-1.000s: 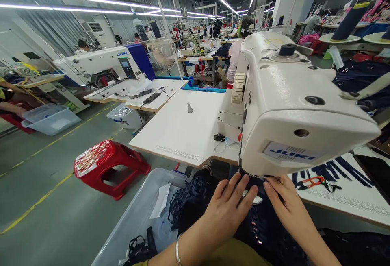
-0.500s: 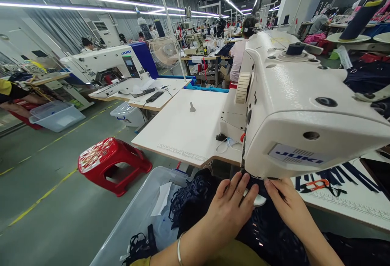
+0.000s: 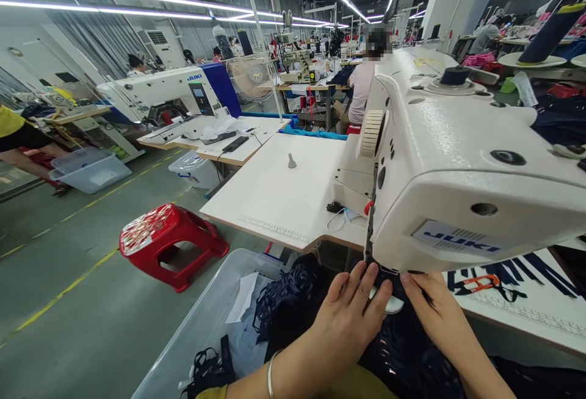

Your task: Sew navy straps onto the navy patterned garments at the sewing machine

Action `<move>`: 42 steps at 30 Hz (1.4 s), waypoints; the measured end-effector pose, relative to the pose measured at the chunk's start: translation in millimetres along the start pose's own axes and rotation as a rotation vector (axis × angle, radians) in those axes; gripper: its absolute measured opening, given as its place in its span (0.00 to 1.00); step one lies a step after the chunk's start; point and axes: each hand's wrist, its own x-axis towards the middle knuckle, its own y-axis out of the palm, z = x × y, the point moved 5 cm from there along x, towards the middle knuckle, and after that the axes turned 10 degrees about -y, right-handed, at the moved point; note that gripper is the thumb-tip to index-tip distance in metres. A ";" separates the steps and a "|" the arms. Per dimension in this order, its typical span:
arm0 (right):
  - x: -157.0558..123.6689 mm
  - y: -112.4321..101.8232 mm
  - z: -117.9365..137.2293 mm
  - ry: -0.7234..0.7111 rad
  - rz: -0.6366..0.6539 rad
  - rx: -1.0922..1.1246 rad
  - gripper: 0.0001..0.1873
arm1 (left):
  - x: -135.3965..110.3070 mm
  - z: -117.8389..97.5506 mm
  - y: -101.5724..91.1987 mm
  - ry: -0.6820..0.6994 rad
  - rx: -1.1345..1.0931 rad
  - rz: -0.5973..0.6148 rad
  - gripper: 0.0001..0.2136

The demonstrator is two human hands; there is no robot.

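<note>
Dark navy fabric (image 3: 407, 341) with a shiny surface hangs in front of the white sewing machine (image 3: 458, 210), its upper edge under the machine head. My left hand (image 3: 350, 310), with a bangle at the wrist, rests on the fabric left of the needle area, fingers stretched and somewhat spread. Right of it, my right hand (image 3: 433, 301) pinches the fabric edge between thumb and fingers, the fingertips partly hidden. A rounded white plate (image 3: 394, 306) shows between the hands. The machine head hides the needle.
A clear plastic bin (image 3: 196, 319) holding navy straps and cloth stands at my left. Beyond it is a red stool (image 3: 171, 243). The white table (image 3: 274, 191) extends ahead. Orange-handled snips (image 3: 478, 283) and navy strips lie at the right. A person (image 3: 359, 97) sits ahead.
The view has shifted slightly. Both hands stay in nearly the same place on the fabric at the machine. A person in yellow at the far left has moved a little.
</note>
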 end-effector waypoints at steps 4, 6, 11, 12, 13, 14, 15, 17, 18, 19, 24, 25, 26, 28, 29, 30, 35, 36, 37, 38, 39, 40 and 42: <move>-2.5 2.7 -5.3 0.020 -0.010 -0.004 0.16 | -0.7 -0.1 -1.7 -0.017 0.005 -0.022 0.19; -3.8 4.4 -7.8 0.031 -0.009 0.005 0.16 | -1.1 0.5 -1.4 -0.028 0.005 -0.025 0.19; -4.9 6.1 -8.4 0.048 -0.025 0.029 0.15 | -1.5 3.2 -0.6 -0.050 -0.009 -0.028 0.19; -5.1 6.4 -7.9 0.051 -0.026 0.033 0.15 | -1.5 3.8 -0.8 -0.057 -0.009 -0.031 0.19; -5.3 6.8 -7.2 0.050 -0.028 0.038 0.15 | -1.5 4.1 -0.9 -0.061 -0.010 -0.032 0.19; -5.6 7.1 -6.5 0.046 -0.032 0.044 0.15 | -1.6 4.0 -1.0 -0.061 -0.011 -0.032 0.19; -6.1 7.1 -6.3 0.046 -0.042 0.047 0.14 | -1.7 3.8 -1.1 -0.060 -0.012 -0.033 0.19; -8.0 6.0 -8.4 0.076 -0.084 0.047 0.14 | -1.7 3.0 -1.0 -0.060 -0.012 -0.033 0.18; -9.5 5.0 -10.9 0.104 -0.115 0.042 0.14 | -1.6 2.5 -0.9 -0.060 -0.010 -0.031 0.18; -11.4 4.2 -14.0 0.131 -0.141 0.040 0.14 | -1.4 1.9 -0.8 -0.059 -0.007 -0.029 0.18; -28.1 9.4 -35.9 0.078 -0.081 0.071 0.15 | 0.4 -0.5 -2.3 -0.055 0.016 -0.015 0.19; -34.1 12.2 -42.7 0.050 -0.022 0.058 0.15 | 0.7 -0.9 -2.6 -0.050 0.020 -0.012 0.19; -41.1 14.9 -50.4 0.023 0.044 0.028 0.15 | 0.9 -1.3 -2.6 -0.046 0.023 -0.011 0.19; -56.3 16.7 -67.3 -0.021 0.155 -0.066 0.14 | 1.4 -1.8 -2.0 -0.043 0.021 -0.017 0.19; -63.4 14.7 -75.4 -0.036 0.187 -0.112 0.12 | 1.7 -1.9 -1.4 -0.044 0.015 -0.027 0.19; -69.6 10.5 -82.6 -0.040 0.207 -0.143 0.11 | 2.1 -1.9 -0.8 -0.047 0.007 -0.040 0.18; -82.8 -36.6 -91.5 0.205 0.243 -0.008 0.16 | 2.5 3.3 -0.8 -0.062 -0.112 -0.102 0.16; -82.7 -46.5 -84.6 0.258 0.280 0.029 0.16 | 1.6 7.3 -3.2 -0.074 -0.161 -0.130 0.12; -81.3 -55.3 -74.2 0.281 0.312 0.063 0.16 | 0.1 13.1 -6.9 -0.092 -0.207 -0.174 0.08; -78.4 -62.9 -61.6 0.283 0.324 0.089 0.15 | -1.9 20.8 -11.2 -0.117 -0.242 -0.230 0.06; -73.7 -68.8 -47.8 0.268 0.307 0.102 0.15 | -4.3 30.4 -15.5 -0.151 -0.260 -0.287 0.06; -67.3 -72.6 -33.8 0.237 0.264 0.094 0.15 | -6.9 41.4 -19.4 -0.191 -0.258 -0.340 0.07; -50.4 -69.6 -6.7 0.130 0.169 0.030 0.15 | -11.1 65.5 -24.5 -0.281 -0.200 -0.404 0.08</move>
